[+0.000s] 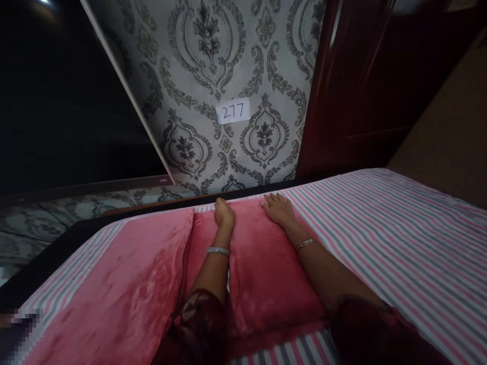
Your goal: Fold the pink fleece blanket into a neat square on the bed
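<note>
A pink plush blanket (pixel 266 263) lies on the bed with its right part folded over into a layered panel. My left hand (pixel 223 214) is closed at the far end of the panel's left edge, fingers curled around the fabric. A pale bangle circles that wrist. My right hand (pixel 278 209) rests flat on the panel's far right corner, fingers stretched out and slightly apart, with a thin bracelet on the wrist. To the left, the rest of the blanket spreads out with a raised fold line between it and the panel.
A striped bed sheet (pixel 380 228) covers the mattress. Beyond the bed's dark edge stands a patterned wall with a paper marked 277 (pixel 233 110). A large dark screen (pixel 68 101) is at left, a glossy dark red cabinet (pixel 353 91) at right.
</note>
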Demonstrator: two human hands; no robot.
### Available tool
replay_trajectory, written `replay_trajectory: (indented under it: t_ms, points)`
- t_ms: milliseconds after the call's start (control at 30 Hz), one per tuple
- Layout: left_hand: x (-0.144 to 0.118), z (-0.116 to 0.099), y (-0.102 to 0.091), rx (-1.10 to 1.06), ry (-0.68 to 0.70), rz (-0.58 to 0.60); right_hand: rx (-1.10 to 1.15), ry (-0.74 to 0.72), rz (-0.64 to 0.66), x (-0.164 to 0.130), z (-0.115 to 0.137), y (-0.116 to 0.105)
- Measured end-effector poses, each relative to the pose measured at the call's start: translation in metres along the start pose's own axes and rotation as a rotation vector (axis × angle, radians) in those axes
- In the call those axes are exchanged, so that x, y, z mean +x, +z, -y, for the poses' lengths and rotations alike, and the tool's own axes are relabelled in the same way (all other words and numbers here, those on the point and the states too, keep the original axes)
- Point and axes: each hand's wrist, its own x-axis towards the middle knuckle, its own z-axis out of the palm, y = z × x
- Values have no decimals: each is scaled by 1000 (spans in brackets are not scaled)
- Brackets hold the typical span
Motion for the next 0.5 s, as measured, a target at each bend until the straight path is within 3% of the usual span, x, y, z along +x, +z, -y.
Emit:
replay_trajectory:
  t_ms: [133,267,400,500]
  points:
    - [7,-2,-6,-82,-47,58,13,-3,15,0,2,-6]
    - [9,-1,-24,-220,-89,114,38,26,47,-4,2,-26]
    - [-12,13,-40,-367,-89,188,38,-46,34,-34,-9,-43]
    - [-38,29,-45,-452,-85,257,-29,-115,60,-69,-21,-40]
